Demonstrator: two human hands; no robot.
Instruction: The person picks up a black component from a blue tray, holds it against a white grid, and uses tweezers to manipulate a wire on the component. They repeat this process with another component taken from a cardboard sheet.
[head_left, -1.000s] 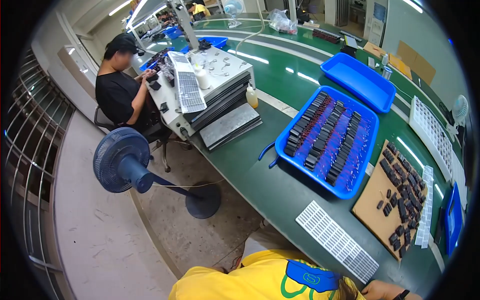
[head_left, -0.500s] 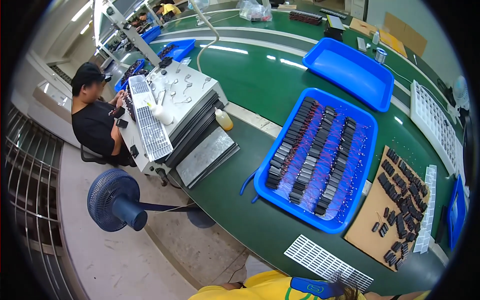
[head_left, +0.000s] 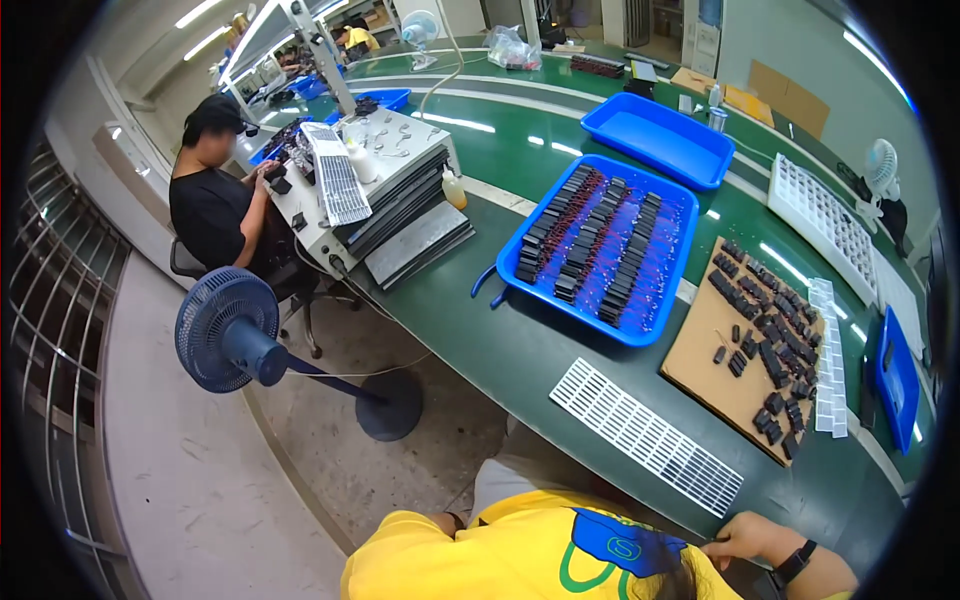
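Showing clearly now at the lower right of the frame: the wearer's right hand [head_left: 742,538], which half a second ago barely cleared the bottom edge. Fingers look bent; whether they grip anything, cannot tell. Left hand out of sight, its state unknown. The view has swung too, but the layout on the tabletop [head_left: 470,340] looks unaltered; judged from that, no piece has been taken up or set down in this span.

Nearest the right hand, not visibly held: a white grid sheet [head_left: 646,437], lying flat, lower right of centre, its near end just beside the fingers.

Containers. Right of centre, a blue tray [head_left: 575,311] holding three long rows of black blocks [head_left: 588,240], red wires and pale tips spread between them. Behind it, a second blue tray [head_left: 655,135], bare floor showing. Upper right, a white tray [head_left: 822,225] of many small cells; contents too small to tell. At right, a cardboard sheet [head_left: 690,350] bearing loose dark blocks [head_left: 775,360], some clustered.
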